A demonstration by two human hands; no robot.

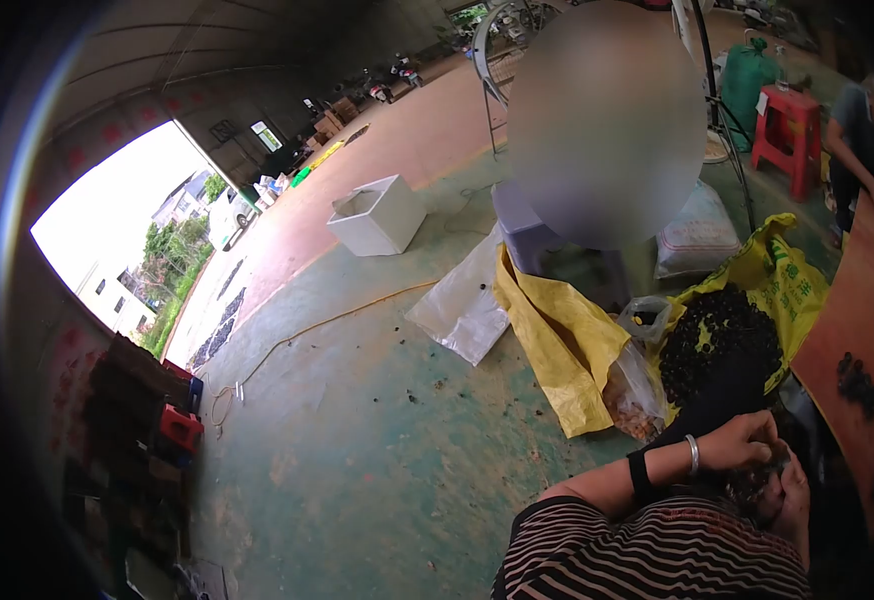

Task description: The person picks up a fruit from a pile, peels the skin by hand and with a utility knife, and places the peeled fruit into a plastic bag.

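My left hand, with a silver bracelet and a black band on the wrist, has its fingers curled in a pinch at the lower right. Just below it, my right hand is closed, fingers bent toward the left. Both meet in front of my striped shirt. Something small and dark lies between them, too hidden to name. Beyond my hands, a heap of small dark pieces rests on a yellow woven sack. To the right, an orange board carries a smaller pile of dark pieces.
A yellow sack and a clear bag of orange-brown pieces lie left of the heap. Farther off are a white box, a red stool and a yellow cord. A co-worker bends at the right; another person is blurred.
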